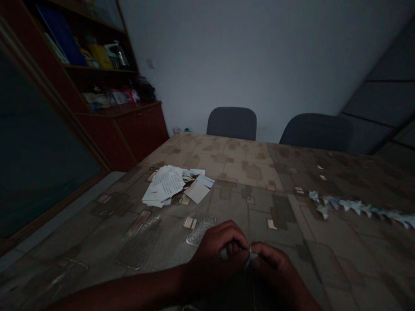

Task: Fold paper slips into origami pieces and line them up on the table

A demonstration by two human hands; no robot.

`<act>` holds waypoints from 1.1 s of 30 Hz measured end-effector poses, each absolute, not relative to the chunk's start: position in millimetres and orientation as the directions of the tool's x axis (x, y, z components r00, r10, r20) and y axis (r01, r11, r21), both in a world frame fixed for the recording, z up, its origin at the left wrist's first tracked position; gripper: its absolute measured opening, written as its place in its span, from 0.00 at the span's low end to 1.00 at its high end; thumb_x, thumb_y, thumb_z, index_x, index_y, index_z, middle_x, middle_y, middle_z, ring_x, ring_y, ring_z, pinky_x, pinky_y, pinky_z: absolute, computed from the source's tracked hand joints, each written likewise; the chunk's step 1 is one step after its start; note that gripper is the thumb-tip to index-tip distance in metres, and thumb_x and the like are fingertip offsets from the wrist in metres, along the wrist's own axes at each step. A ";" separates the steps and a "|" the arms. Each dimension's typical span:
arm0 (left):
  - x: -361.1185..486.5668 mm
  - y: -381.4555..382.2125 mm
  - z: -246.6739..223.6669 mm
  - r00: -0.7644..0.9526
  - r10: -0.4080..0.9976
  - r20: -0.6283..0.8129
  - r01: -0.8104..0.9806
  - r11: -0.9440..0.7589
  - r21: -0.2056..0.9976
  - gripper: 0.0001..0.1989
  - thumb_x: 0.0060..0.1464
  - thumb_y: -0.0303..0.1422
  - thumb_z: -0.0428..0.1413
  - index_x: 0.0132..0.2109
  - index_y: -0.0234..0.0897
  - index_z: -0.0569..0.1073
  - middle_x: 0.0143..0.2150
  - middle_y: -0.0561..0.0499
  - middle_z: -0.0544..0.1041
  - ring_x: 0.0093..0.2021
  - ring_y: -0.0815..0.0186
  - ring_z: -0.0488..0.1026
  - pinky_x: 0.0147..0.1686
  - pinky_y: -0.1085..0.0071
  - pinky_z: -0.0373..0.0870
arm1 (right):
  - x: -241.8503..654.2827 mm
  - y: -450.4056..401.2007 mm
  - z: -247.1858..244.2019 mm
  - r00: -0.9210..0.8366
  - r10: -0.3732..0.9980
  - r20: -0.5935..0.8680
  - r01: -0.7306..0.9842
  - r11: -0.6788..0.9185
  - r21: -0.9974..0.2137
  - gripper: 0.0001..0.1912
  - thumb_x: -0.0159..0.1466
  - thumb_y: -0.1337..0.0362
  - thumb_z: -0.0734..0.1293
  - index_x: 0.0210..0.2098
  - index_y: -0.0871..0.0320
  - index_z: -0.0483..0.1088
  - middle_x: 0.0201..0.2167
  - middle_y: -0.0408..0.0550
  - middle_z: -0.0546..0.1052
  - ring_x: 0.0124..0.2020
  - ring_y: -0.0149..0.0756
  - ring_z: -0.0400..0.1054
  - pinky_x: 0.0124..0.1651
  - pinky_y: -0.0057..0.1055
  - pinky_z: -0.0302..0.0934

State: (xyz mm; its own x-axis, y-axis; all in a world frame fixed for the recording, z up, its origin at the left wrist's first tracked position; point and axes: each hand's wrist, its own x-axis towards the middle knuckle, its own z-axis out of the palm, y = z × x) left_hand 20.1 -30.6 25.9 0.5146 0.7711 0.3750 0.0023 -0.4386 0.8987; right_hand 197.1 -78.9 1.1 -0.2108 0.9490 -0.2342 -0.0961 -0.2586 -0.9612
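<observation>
At the near edge of the table, my left hand (223,246) and my right hand (275,263) meet fingertip to fingertip. Between them is a small folded piece of paper (250,255), pale, mostly covered by the fingers. Both hands pinch it with thumb and forefinger; its exact shape is too dark and small to make out. Beyond the left hand lies a loose pile of printed paper pieces (167,183), with a plain cream piece (197,191) on its right side. To the right stretches a row of small pointed folded paper pieces (356,207).
A patterned cloth covers the table (233,203). Two grey chairs (231,123) (317,131) stand at its far side, before a pale wall. At the left is a red-brown cabinet (136,129) with packed shelves. A small glass (176,130) sits by the far left corner. The room is dim.
</observation>
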 end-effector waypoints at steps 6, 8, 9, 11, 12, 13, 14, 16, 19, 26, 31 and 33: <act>22.1 -31.7 30.0 0.524 0.794 0.310 0.079 -0.407 0.910 0.01 0.50 0.26 0.56 0.32 0.34 0.72 0.27 0.52 0.69 0.27 0.69 0.66 0.29 0.72 0.61 | 195.0 -79.6 0.7 -0.211 0.953 -0.218 -0.123 -0.247 -0.961 0.18 0.56 0.48 0.72 0.26 0.58 0.74 0.22 0.40 0.71 0.24 0.29 0.61 0.30 0.24 0.55; 22.4 -32.1 32.8 0.528 0.804 0.275 0.080 -0.369 0.926 0.01 0.50 0.27 0.56 0.32 0.35 0.72 0.27 0.53 0.69 0.26 0.70 0.65 0.29 0.72 0.61 | 195.5 -79.8 0.8 -0.219 0.951 -0.219 -0.121 -0.249 -0.961 0.18 0.56 0.48 0.72 0.27 0.58 0.74 0.22 0.41 0.72 0.25 0.29 0.62 0.30 0.24 0.56; 22.3 -32.1 34.2 0.532 0.808 0.255 0.074 -0.344 0.936 0.01 0.50 0.28 0.56 0.32 0.35 0.72 0.27 0.53 0.69 0.27 0.69 0.65 0.29 0.72 0.61 | 195.8 -79.9 0.9 -0.225 0.949 -0.221 -0.119 -0.252 -0.960 0.17 0.56 0.48 0.72 0.27 0.58 0.74 0.23 0.41 0.72 0.25 0.30 0.63 0.30 0.25 0.57; 21.6 -31.6 36.2 0.548 0.807 0.220 0.040 -0.288 0.957 0.03 0.51 0.30 0.56 0.31 0.35 0.72 0.27 0.53 0.69 0.27 0.69 0.65 0.30 0.72 0.61 | 196.3 -80.2 1.0 -0.224 0.949 -0.223 -0.115 -0.253 -0.961 0.17 0.56 0.49 0.71 0.27 0.57 0.74 0.23 0.41 0.73 0.26 0.30 0.63 0.31 0.25 0.57; 21.1 -31.1 36.6 0.557 0.805 0.205 0.017 -0.258 0.966 0.04 0.51 0.32 0.56 0.31 0.35 0.73 0.27 0.53 0.69 0.28 0.69 0.65 0.30 0.72 0.61 | 196.4 -80.3 1.0 -0.222 0.949 -0.225 -0.109 -0.254 -0.961 0.17 0.56 0.49 0.71 0.27 0.57 0.74 0.23 0.41 0.73 0.26 0.30 0.64 0.31 0.25 0.57; 20.6 -30.6 36.4 0.565 0.804 0.187 -0.002 -0.225 0.974 0.05 0.51 0.33 0.57 0.32 0.35 0.73 0.28 0.53 0.69 0.29 0.68 0.65 0.30 0.72 0.60 | 196.5 -80.4 1.0 -0.224 0.947 -0.229 -0.100 -0.256 -0.961 0.17 0.56 0.49 0.71 0.28 0.57 0.74 0.24 0.41 0.73 0.27 0.31 0.64 0.32 0.25 0.57; 20.2 -30.0 35.8 0.572 0.804 0.164 -0.017 -0.188 0.982 0.06 0.51 0.34 0.57 0.32 0.35 0.73 0.28 0.53 0.69 0.29 0.69 0.64 0.31 0.72 0.60 | 196.7 -80.5 0.9 -0.223 0.946 -0.234 -0.093 -0.259 -0.961 0.17 0.57 0.49 0.71 0.28 0.57 0.74 0.24 0.41 0.73 0.27 0.31 0.64 0.32 0.25 0.57; 19.7 -29.0 33.2 0.584 0.804 0.117 -0.044 -0.112 0.993 0.08 0.52 0.36 0.57 0.32 0.35 0.73 0.28 0.54 0.68 0.28 0.69 0.63 0.30 0.73 0.58 | 197.1 -80.5 0.7 -0.235 0.942 -0.238 -0.080 -0.263 -0.961 0.17 0.57 0.48 0.70 0.29 0.57 0.74 0.24 0.42 0.73 0.27 0.32 0.65 0.31 0.26 0.58; 20.2 -28.2 28.3 0.604 0.795 0.058 -0.085 -0.008 0.996 0.09 0.52 0.37 0.58 0.33 0.35 0.72 0.26 0.56 0.66 0.26 0.71 0.59 0.28 0.74 0.56 | 197.8 -80.1 0.9 -0.241 0.945 -0.223 -0.070 -0.246 -0.967 0.18 0.57 0.47 0.70 0.28 0.57 0.74 0.24 0.42 0.74 0.27 0.32 0.65 0.32 0.26 0.58; 23.1 -26.3 23.3 0.644 0.765 -0.018 -0.196 0.188 0.962 0.13 0.47 0.39 0.64 0.33 0.34 0.73 0.24 0.57 0.65 0.24 0.74 0.58 0.26 0.76 0.55 | 196.9 -78.5 2.0 -0.223 0.952 -0.210 -0.042 -0.224 -0.974 0.19 0.55 0.46 0.71 0.26 0.57 0.74 0.21 0.41 0.71 0.25 0.31 0.62 0.30 0.26 0.56; 21.4 -22.7 21.1 0.642 0.765 0.045 -0.173 0.087 0.981 0.13 0.48 0.41 0.64 0.33 0.33 0.78 0.31 0.52 0.68 0.29 0.71 0.64 0.30 0.75 0.60 | 195.4 -78.3 0.9 -0.206 0.957 -0.202 -0.056 -0.217 -0.974 0.19 0.54 0.47 0.72 0.25 0.57 0.73 0.22 0.40 0.71 0.25 0.31 0.62 0.31 0.26 0.56; 19.9 -21.0 19.8 0.642 0.765 0.051 -0.147 0.058 0.988 0.12 0.48 0.40 0.64 0.34 0.34 0.79 0.33 0.51 0.69 0.31 0.70 0.66 0.31 0.75 0.61 | 195.1 -78.8 0.6 -0.201 0.956 -0.211 -0.070 -0.229 -0.971 0.19 0.54 0.46 0.71 0.25 0.57 0.73 0.21 0.40 0.70 0.24 0.31 0.61 0.30 0.26 0.56</act>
State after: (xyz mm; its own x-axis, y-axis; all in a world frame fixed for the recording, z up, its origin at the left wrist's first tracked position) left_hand 19.9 -21.0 19.8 0.6415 0.7654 0.0506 -0.1466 0.0576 0.9875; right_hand 195.1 -78.8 0.6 -0.2015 0.9564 -0.2113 -0.0702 -0.2293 -0.9708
